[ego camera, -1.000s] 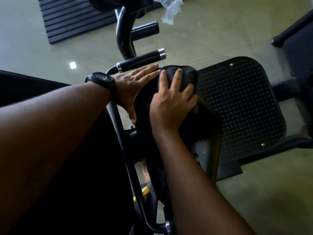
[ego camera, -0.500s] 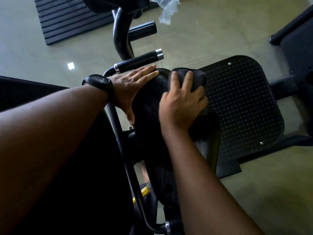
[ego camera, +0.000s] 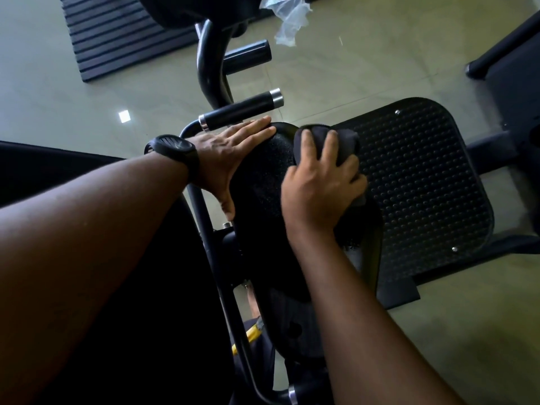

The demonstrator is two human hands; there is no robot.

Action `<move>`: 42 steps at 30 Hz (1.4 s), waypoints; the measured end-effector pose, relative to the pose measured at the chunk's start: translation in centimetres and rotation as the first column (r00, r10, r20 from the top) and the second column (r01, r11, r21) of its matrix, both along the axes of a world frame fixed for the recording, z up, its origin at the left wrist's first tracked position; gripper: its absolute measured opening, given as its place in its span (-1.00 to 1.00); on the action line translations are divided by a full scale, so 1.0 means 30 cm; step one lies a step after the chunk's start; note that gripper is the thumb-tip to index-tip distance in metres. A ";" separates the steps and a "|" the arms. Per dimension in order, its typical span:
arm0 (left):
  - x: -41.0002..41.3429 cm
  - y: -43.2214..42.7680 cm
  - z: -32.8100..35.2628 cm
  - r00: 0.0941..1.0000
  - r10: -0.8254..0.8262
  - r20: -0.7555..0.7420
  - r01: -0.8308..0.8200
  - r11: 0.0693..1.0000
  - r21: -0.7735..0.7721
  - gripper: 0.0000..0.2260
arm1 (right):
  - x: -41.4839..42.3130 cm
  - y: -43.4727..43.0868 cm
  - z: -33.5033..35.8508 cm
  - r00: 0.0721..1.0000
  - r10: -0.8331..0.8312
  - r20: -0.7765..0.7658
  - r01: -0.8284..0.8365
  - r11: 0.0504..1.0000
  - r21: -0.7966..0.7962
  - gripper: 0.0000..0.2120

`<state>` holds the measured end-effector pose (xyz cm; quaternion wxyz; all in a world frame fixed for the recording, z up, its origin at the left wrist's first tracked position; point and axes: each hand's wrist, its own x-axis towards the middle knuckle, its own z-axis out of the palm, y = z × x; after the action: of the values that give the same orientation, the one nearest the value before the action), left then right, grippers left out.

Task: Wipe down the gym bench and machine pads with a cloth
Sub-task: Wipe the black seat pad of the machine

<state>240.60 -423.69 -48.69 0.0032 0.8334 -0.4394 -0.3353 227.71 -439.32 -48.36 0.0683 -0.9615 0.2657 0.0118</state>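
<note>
A black textured machine pad (ego camera: pixel 263 182) stands in the middle of the head view, on a black frame. My right hand (ego camera: pixel 321 182) grips a dark cloth (ego camera: pixel 347 141) and holds it against the pad's right side near its top. My left hand (ego camera: pixel 228 150), a black watch on its wrist, lies flat with straight fingers on the pad's left side. The lower part of the pad is hidden behind my right forearm.
A studded black foot plate (ego camera: pixel 423 185) lies right of the pad. Two black handles (ego camera: pixel 242 109) with metal end caps stick out behind my left hand. A ribbed black floor mat (ego camera: pixel 117 33) and crumpled clear plastic (ego camera: pixel 289 16) lie farther back. Another machine's frame (ego camera: pixel 502 48) is at right.
My right hand has slid the cloth from the top of the pad over to its right side. My left hand has stayed flat on the pad's left side.
</note>
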 end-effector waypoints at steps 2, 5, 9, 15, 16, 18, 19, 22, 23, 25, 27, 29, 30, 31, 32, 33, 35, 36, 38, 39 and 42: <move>-0.006 0.000 0.003 1.000 0.006 0.009 -0.006 1.000 0.015 0.55 | 0.001 0.070 -0.006 0.996 0.085 -0.014 -0.085 0.996 -0.018 -0.41; -0.007 0.000 0.004 1.000 -0.001 0.018 0.001 1.000 0.013 0.54 | -0.153 0.094 -0.020 0.939 0.344 0.024 -0.344 0.939 -0.028 -0.44; -0.001 0.004 -0.003 0.999 -0.025 0.034 0.026 1.000 -0.014 0.54 | -0.315 -0.011 -0.003 0.895 0.445 0.017 -0.444 0.894 -0.059 -0.45; -0.002 -0.002 0.008 0.998 -0.038 0.043 0.036 0.999 0.031 0.54 | -0.018 -0.026 0.005 0.999 0.036 -0.008 -0.036 0.999 0.013 -0.43; -0.002 -0.003 0.010 0.998 -0.038 0.046 0.036 0.999 0.033 0.54 | 0.015 0.003 0.000 0.999 0.036 -0.014 -0.035 0.999 0.011 -0.42; -0.003 -0.002 0.008 0.998 -0.032 0.048 0.030 0.999 0.038 0.54 | 0.010 0.065 -0.010 0.994 0.106 -0.018 -0.107 0.994 -0.016 -0.42; -0.003 -0.001 0.008 0.998 -0.032 0.048 0.030 0.999 0.032 0.54 | -0.024 0.089 -0.012 0.986 0.169 -0.007 -0.170 0.985 -0.035 -0.43; 0.000 0.002 0.002 0.998 -0.039 0.055 0.039 0.999 -0.002 0.52 | -0.192 0.107 -0.020 0.897 0.440 0.043 -0.438 0.898 -0.044 -0.47; -0.001 0.003 0.001 0.997 -0.045 0.057 0.045 0.999 -0.006 0.51 | -0.246 0.093 -0.023 0.867 0.496 0.056 -0.494 0.868 -0.042 -0.47; 0.000 0.002 -0.001 0.997 -0.052 0.063 0.052 0.999 -0.004 0.52 | -0.298 0.038 -0.017 0.867 0.496 0.053 -0.493 0.868 -0.050 -0.45; 0.001 0.001 0.000 0.997 -0.056 0.061 0.056 0.998 0.005 0.53 | -0.254 -0.021 -0.013 0.931 0.363 0.023 -0.362 0.931 -0.052 -0.43; 0.002 0.001 -0.001 0.996 -0.056 0.068 0.055 0.998 0.021 0.53 | -0.136 -0.041 -0.004 0.986 0.167 0.009 -0.167 0.986 -0.017 -0.42; 0.004 0.001 0.000 0.996 -0.057 0.062 0.056 0.998 0.025 0.54 | -0.069 -0.030 0.001 0.997 0.083 0.008 -0.083 0.997 0.002 -0.41; 0.001 0.000 -0.002 0.997 -0.059 0.055 0.058 0.998 0.021 0.54 | -0.018 -0.006 0.003 1.000 0.027 -0.004 -0.027 1.000 0.013 -0.39; 0.001 0.000 -0.003 0.997 -0.056 0.058 0.055 0.998 0.018 0.55 | 0.017 0.026 0.000 1.000 0.008 -0.016 -0.008 1.000 0.016 -0.38; 0.000 0.002 -0.004 0.997 -0.050 0.063 0.049 0.999 0.018 0.55 | 0.030 0.063 -0.006 0.999 0.027 -0.019 -0.027 1.000 0.012 -0.39; 0.002 0.006 -0.006 0.997 -0.049 0.062 0.049 0.999 0.005 0.54 | -0.015 0.125 -0.011 0.990 0.143 0.007 -0.143 0.990 -0.017 -0.42; 0.002 0.008 -0.009 0.997 -0.048 0.066 0.049 0.999 -0.006 0.53 | -0.064 0.138 -0.016 0.970 0.240 0.020 -0.240 0.970 -0.034 -0.44; 0.001 0.008 -0.009 0.997 -0.051 0.066 0.053 0.998 -0.022 0.52 | -0.174 0.117 -0.028 0.871 0.491 0.037 -0.488 0.871 -0.062 -0.45; 0.000 0.007 -0.008 0.996 -0.061 0.068 0.063 0.998 -0.027 0.51 | -0.227 0.084 -0.035 0.814 0.579 0.045 -0.576 0.814 -0.076 -0.43; -0.003 0.007 -0.004 0.994 -0.073 0.083 0.074 0.997 -0.008 0.53 | -0.306 -0.043 -0.023 0.842 0.539 0.033 -0.534 0.840 -0.096 -0.41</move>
<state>240.53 -423.48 -48.80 -0.0226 0.8297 -0.4715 -0.2979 218.54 -440.60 -49.04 0.0302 -0.9994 -0.0159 -0.0090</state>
